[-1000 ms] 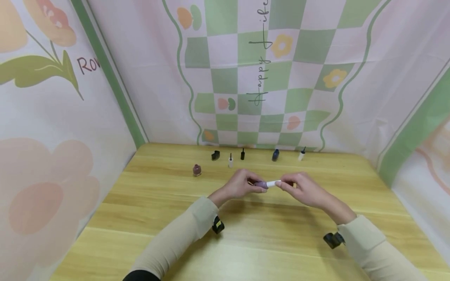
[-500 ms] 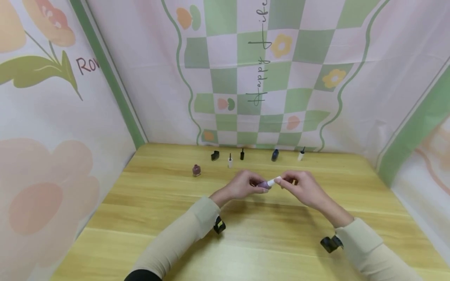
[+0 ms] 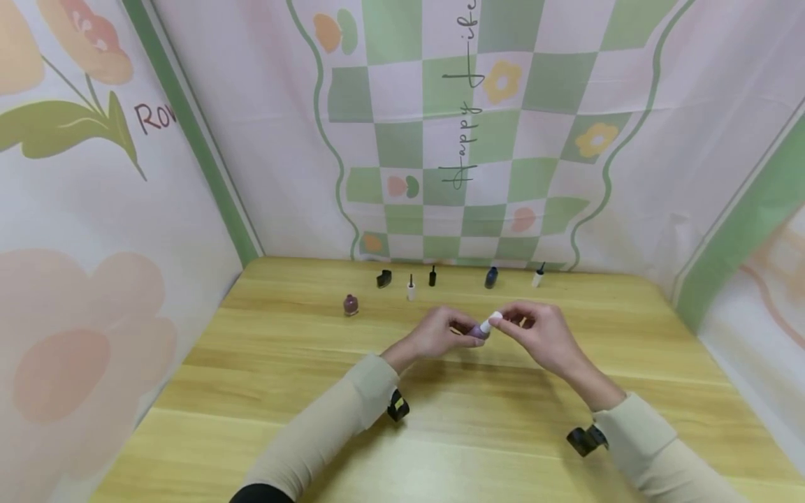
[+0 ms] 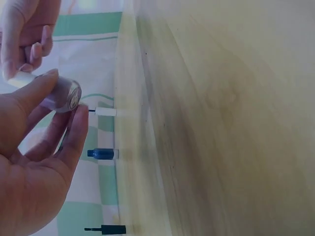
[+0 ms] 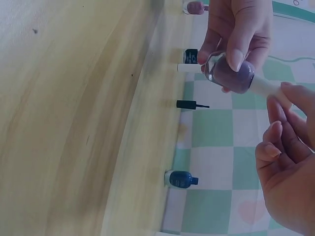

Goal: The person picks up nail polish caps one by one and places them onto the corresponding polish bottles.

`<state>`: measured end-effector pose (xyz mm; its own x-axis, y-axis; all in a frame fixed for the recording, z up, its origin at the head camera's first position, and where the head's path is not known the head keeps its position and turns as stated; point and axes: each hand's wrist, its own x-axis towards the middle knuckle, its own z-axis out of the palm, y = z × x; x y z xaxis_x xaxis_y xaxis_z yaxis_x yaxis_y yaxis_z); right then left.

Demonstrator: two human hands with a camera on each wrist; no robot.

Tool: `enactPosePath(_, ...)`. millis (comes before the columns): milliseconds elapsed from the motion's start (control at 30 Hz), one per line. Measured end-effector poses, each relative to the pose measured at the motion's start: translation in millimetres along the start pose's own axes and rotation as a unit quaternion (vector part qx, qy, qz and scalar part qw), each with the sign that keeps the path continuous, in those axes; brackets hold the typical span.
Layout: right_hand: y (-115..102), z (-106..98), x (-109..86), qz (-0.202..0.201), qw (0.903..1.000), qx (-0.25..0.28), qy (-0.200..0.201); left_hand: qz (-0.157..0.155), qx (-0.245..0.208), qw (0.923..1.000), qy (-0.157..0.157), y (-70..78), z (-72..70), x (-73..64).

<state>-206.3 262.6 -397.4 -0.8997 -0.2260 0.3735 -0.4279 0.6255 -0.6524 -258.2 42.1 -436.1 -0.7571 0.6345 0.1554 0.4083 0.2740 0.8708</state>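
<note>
My left hand (image 3: 438, 333) grips a purple nail polish bottle (image 5: 233, 74) by its glass body, between thumb and fingers. The bottle's white cap (image 5: 267, 88) is on its neck, and my right hand (image 3: 539, 334) pinches that cap with thumb and forefinger. In the head view the bottle is tilted, cap up and to the right, held above the table. The other fingers of the right hand are loosely curled, as the right wrist view shows.
Along the table's (image 3: 302, 377) back stand an open mauve bottle (image 3: 351, 305), a dark bottle (image 3: 384, 279), a blue bottle (image 3: 491, 278), a black brush cap (image 3: 432, 276) and two white brush caps, one left (image 3: 411, 288), one right (image 3: 539, 275). Behind hangs a patterned cloth (image 3: 440, 140).
The bottle has gone from nearly level to tilted, its cap end rising. Both hands have shifted slightly, the left one rightward, and still hold bottle and cap.
</note>
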Motion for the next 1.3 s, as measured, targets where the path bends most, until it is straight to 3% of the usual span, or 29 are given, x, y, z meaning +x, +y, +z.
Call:
enactPosePath(200, 0.4, -0.7, -2.4, 0.011, 0.9997, 0.022, -0.001, -0.025, -0.024, 0.9984, 0.046, 1.5, 3.5, 0.6)
enactPosePath(333, 1.4, -1.0, -4.1, 0.014, 0.9992, 0.036, 0.0, -0.03, -0.032, 0.9973, 0.059, 1.7, 5.4, 1.2)
enactPosePath(767, 16.0, 0.5, -6.7, 0.018, 0.9979, 0.059, 0.021, -0.015, -0.031, 0.9988, 0.033, -0.4, 12.4, 8.7)
enactPosePath(1300, 40.6, -13.8, -8.9, 0.049, 0.9963, 0.047, 0.052, -0.024, -0.047, 0.9979, 0.036, -3.8, 35.7, 43.3)
